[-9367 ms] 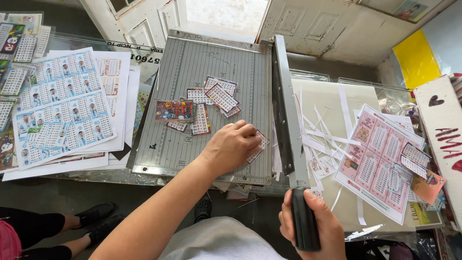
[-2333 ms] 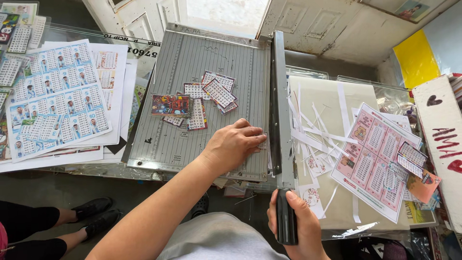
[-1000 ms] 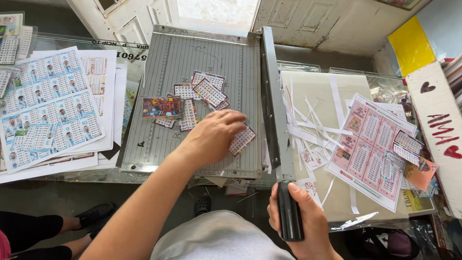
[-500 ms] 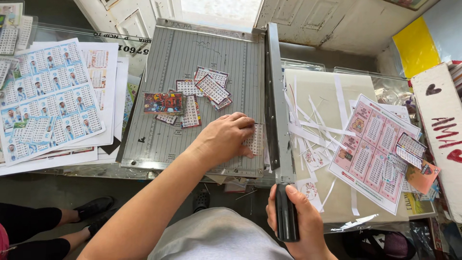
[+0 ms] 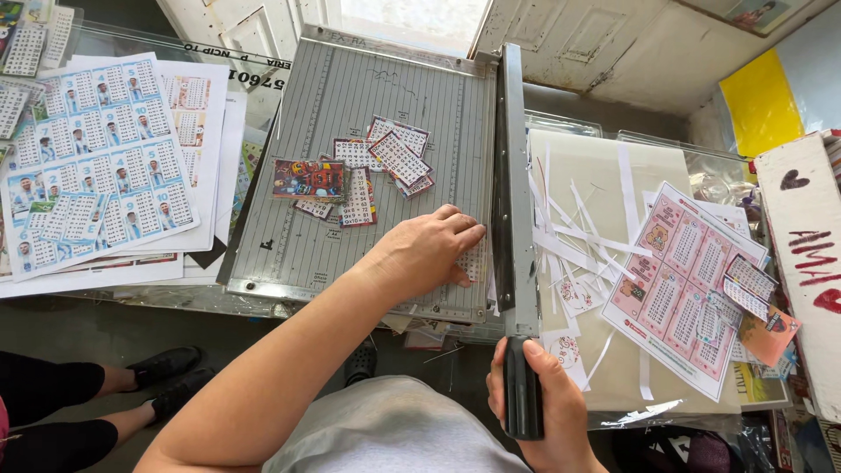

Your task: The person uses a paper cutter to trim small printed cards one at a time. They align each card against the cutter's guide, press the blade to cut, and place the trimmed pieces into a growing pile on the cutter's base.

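Printed card strip (image 5: 474,260) lies on the paper cutter (image 5: 368,166) beside the blade arm (image 5: 511,193), pressed flat under the open left hand (image 5: 425,252), mostly hidden. Right hand (image 5: 539,412) grips the black handle (image 5: 522,398).

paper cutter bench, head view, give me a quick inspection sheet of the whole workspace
surface: grey gridded cutter board on a glass-topped table.
job's things: a small printed card pressed at the blade edge; cutter arm lowered flat; cut cards piled mid-board.
clutter: white paper strips right of the blade; a pink printed sheet beyond them; blue printed sheets on the left.
hands: left hand flat on the card, fingers near the blade; right hand closed round the black handle.
cables: nothing seen.
surroundings: another person's legs and black shoes lower left; yellow sheet against the wall.
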